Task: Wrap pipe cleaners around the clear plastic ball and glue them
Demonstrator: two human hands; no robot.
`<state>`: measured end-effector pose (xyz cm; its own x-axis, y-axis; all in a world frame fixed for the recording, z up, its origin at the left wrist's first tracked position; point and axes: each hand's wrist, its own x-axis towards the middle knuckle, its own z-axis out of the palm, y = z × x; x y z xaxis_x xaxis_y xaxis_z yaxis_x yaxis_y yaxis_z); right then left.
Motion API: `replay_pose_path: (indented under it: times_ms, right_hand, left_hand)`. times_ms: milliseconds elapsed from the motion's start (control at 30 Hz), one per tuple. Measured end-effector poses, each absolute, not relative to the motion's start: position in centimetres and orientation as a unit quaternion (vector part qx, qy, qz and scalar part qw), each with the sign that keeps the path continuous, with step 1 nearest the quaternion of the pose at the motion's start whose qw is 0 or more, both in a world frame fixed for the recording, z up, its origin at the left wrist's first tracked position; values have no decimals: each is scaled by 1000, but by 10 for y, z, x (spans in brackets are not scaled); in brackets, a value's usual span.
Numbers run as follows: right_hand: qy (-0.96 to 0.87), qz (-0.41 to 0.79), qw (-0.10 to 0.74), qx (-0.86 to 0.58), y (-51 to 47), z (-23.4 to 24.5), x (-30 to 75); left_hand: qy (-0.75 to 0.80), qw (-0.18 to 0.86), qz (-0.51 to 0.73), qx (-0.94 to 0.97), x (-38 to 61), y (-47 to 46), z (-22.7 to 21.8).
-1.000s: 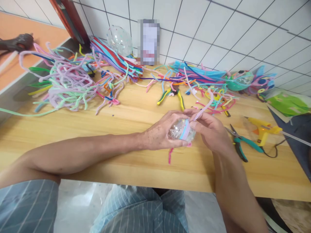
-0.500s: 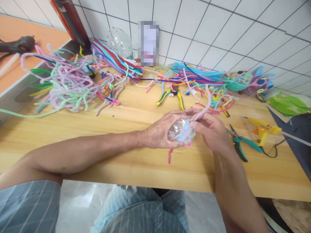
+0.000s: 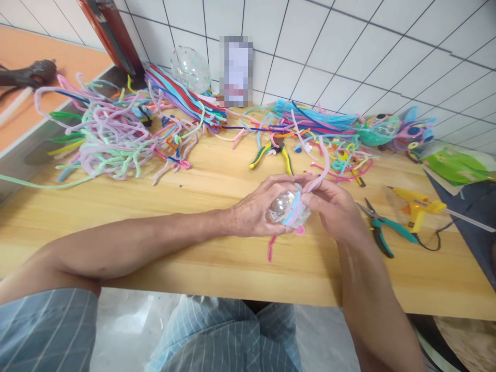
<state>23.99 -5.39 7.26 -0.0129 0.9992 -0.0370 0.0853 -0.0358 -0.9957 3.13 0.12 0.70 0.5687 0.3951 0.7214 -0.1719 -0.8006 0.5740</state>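
My left hand (image 3: 253,206) is wrapped round a clear plastic ball (image 3: 279,207) just above the wooden table. Blue and lilac bands of pipe cleaner run around the ball's middle. My right hand (image 3: 329,206) pinches a lilac pipe cleaner (image 3: 320,173) against the ball's far right side, and its free end curves up and away. A small pink coil (image 3: 299,230) shows under the ball. Near it a short dark pink pipe cleaner piece (image 3: 270,249) lies on the table. The fingertips of my left hand are partly hidden behind the ball.
Yellow-handled pliers (image 3: 287,159) lie beyond my hands. To the right are teal-handled pliers (image 3: 382,237) and a yellow glue gun (image 3: 416,206). A tangled pipe cleaner heap (image 3: 116,132) fills the left. A phone (image 3: 236,72) and a clear ball (image 3: 191,70) stand by the tiled wall (image 3: 310,46).
The lilac pipe cleaner's free end has shifted slightly left and lower as my right hand draws it against the ball. My left hand keeps its hold.
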Motion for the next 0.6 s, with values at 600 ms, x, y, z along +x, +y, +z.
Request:
replay_pose_path:
  times_ms: [600]
  right_hand:
    - [-531, 471, 456, -538, -57, 74, 235]
  left_hand:
    - [116, 377, 432, 811, 28, -3, 10]
